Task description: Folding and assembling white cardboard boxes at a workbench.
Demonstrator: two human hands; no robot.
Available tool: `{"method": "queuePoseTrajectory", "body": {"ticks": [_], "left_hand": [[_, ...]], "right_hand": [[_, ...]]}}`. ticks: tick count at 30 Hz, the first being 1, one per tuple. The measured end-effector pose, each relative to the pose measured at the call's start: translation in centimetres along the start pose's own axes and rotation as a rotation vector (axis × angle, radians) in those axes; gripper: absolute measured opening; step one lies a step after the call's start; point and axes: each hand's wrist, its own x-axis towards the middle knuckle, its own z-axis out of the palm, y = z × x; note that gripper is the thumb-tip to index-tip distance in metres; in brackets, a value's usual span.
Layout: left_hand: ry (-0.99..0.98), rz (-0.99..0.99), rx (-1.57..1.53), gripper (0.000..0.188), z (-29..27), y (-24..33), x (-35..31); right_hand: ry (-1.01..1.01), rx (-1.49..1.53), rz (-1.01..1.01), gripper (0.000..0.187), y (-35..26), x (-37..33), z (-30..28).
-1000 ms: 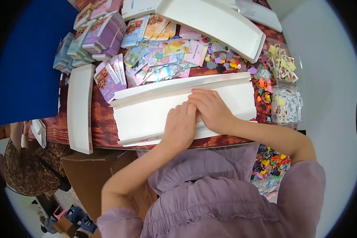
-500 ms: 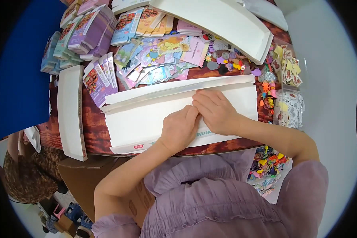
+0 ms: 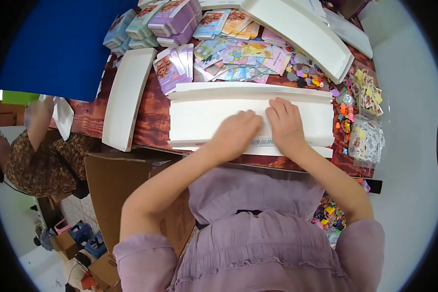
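In front of me on the table lies a long white cardboard tray (image 3: 204, 119), its long back wall and printed front wall folded up from the base. A narrow front flap hangs out along the table edge. Over the middle of the front wall, my left hand (image 3: 238, 131) is curled and slightly blurred; its fingertips and thumb are hidden. My right hand (image 3: 284, 124) rests just beside it, fingers a little apart on the tray's base, holding nothing I can see.
A formed white tray (image 3: 126, 97) lies left; another (image 3: 301, 39) slants at the back right. Behind are purple card packs (image 3: 173, 68), picture packets (image 3: 243, 61) and small colourful charms (image 3: 304, 70). Clear bags (image 3: 366, 138) sit right. Another person (image 3: 44, 151) is at far left.
My hands have parted and the right hand has turned to point away from me. The tray's front wall now stands more upright. My view has shifted, moving the table rightward in the picture.
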Motion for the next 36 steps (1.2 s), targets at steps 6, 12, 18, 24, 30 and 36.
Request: {"method": "queuePoseTrajectory", "body": {"ticks": [6, 12, 18, 24, 30, 36], "left_hand": [[0.021, -0.136, 0.299, 0.054, -4.6, -5.4, -7.0], [-0.009, -0.106, 0.293, 0.055, -4.9, -5.0, -6.6], [0.018, -0.07, 0.321, 0.054, -4.5, -5.4, -6.8], [0.074, -0.067, 0.312, 0.054, -5.3, -4.5, -7.7], [0.024, -0.014, 0.321, 0.054, -5.4, -4.1, -7.6], [-0.003, 0.059, 0.351, 0.057, -5.9, -2.7, -8.5]], "right_hand": [[-0.123, -0.022, -0.021, 0.025, 0.2, 0.1, 0.3], [-0.027, 0.07, -0.044, 0.04, -0.4, 0.5, -0.4], [-0.039, 0.344, 0.006, 0.032, 1.0, 0.2, -1.3], [-0.005, -0.413, -0.016, 0.04, 14.0, 2.7, -10.0], [-0.247, -0.502, -0.101, 0.026, 21.1, 0.8, -11.6], [-0.317, -0.417, -0.218, 0.013, 20.1, 1.4, -11.0]]}}
